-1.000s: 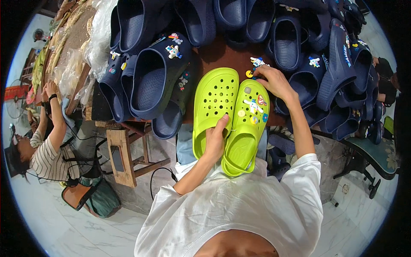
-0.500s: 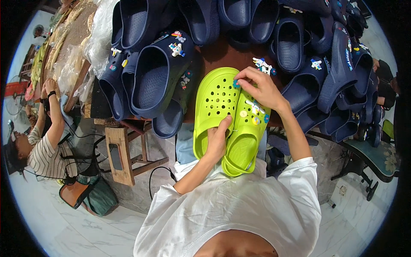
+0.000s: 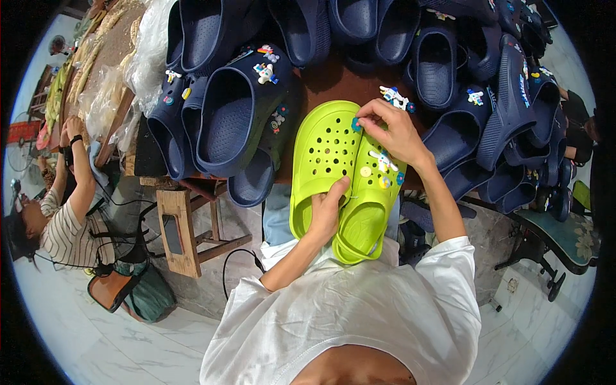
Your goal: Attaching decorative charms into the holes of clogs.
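Two lime-green clogs [image 3: 316,138] are side by side in front of me, toes pointing away. My left hand [image 3: 325,210] reaches into the opening of the left clog, its thumb pressed on the upper and its other fingers hidden inside. Over the toes, my right hand [image 3: 393,133] pinches a small blue flower-shaped shoe charm [image 3: 357,124] at the left clog's inner edge. On the right clog sit a white figure charm [image 3: 383,160], a pale yellow button-like charm [image 3: 366,172] and a blue round charm [image 3: 400,178]. The left clog's holes look bare.
Navy clogs [image 3: 228,115] with charms crowd the brown table [image 3: 321,83] on both sides and behind. White figure charms [image 3: 395,98] lie beyond my right hand. A wooden stool [image 3: 178,231] stands at left, near a seated person in a striped shirt [image 3: 77,234]. Another small table [image 3: 571,237] is at right.
Almost nothing differs. My right hand and the blue charm have shifted very slightly to the right; my left hand keeps its hold on the left clog.
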The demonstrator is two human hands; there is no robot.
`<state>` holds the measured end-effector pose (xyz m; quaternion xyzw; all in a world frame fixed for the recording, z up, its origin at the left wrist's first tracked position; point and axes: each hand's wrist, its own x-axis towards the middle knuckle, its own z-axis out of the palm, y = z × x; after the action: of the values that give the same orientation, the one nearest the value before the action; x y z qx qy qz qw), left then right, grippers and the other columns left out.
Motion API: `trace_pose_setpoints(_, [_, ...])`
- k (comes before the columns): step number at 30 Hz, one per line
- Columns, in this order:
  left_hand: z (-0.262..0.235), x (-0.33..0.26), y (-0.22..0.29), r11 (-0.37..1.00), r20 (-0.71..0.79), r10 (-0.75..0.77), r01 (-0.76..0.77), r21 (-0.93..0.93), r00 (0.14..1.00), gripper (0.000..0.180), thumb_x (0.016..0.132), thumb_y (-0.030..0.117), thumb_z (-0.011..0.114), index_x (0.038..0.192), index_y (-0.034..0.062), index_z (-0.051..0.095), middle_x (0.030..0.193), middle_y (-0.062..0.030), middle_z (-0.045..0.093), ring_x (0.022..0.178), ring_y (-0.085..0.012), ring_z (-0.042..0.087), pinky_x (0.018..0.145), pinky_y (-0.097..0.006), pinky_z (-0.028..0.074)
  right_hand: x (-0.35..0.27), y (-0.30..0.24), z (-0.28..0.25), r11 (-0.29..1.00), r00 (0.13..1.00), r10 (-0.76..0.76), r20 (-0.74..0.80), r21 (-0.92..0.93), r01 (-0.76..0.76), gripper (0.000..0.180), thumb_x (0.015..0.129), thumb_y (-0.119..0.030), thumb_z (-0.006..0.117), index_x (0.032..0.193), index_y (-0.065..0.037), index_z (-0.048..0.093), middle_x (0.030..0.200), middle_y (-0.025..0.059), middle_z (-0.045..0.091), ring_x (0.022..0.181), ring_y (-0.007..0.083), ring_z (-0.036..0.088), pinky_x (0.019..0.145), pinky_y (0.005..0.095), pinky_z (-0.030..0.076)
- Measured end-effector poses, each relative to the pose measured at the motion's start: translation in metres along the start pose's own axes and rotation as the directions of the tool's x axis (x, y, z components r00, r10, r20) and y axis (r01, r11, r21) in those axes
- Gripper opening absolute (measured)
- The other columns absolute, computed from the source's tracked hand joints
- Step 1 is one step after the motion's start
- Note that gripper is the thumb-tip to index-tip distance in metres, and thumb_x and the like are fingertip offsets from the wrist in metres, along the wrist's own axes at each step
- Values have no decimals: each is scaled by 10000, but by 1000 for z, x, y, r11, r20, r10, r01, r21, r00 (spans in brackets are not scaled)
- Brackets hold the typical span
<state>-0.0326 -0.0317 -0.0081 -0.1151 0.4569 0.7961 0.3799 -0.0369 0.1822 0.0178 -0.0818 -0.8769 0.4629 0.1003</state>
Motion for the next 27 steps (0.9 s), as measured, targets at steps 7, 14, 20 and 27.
trace_pose_setpoints(7, [-7, 3, -5, 998, 13, -52, 51, 22, 999, 426, 879, 85, 646, 1276, 13, 509, 1190, -84, 612, 1072, -184, 594, 935, -343, 472, -3, -5, 13, 996, 987, -70, -143, -60, 62, 123, 876, -72, 638, 975, -2, 611, 891, 104, 618, 796, 251, 657, 720, 335, 536])
trace_pose_setpoints(14, [-3, 0, -1, 998, 5, -35, 34, 43, 999, 394, 893, 97, 654, 1259, 9, 537, 1173, -67, 621, 1043, -156, 597, 915, -314, 474, -11, -3, 21, 887, 940, -313, -136, -396, 238, 197, 841, -25, 643, 1037, -27, 618, 907, 103, 608, 816, 292, 645, 718, 372, 536])
trace_pose_setpoints(20, [-2, 0, 1, 999, 9, -17, 17, 36, 1000, 371, 905, 99, 662, 1248, 1, 558, 1151, -59, 630, 1011, -139, 606, 878, -294, 494, -16, -3, 26, 806, 911, -389, -136, -530, 265, 245, 834, -28, 663, 1077, -32, 632, 932, 98, 621, 841, 285, 651, 721, 374, 533])
trace_pose_setpoints(27, [-4, -1, -1, 998, 22, -31, 30, 47, 999, 366, 910, 102, 661, 1247, 2, 560, 1157, -63, 630, 1006, -136, 608, 875, -292, 500, -6, -3, 9, 984, 987, -87, -132, -168, 64, 232, 821, -115, 730, 1020, -27, 651, 928, 108, 624, 861, 254, 650, 769, 349, 525])
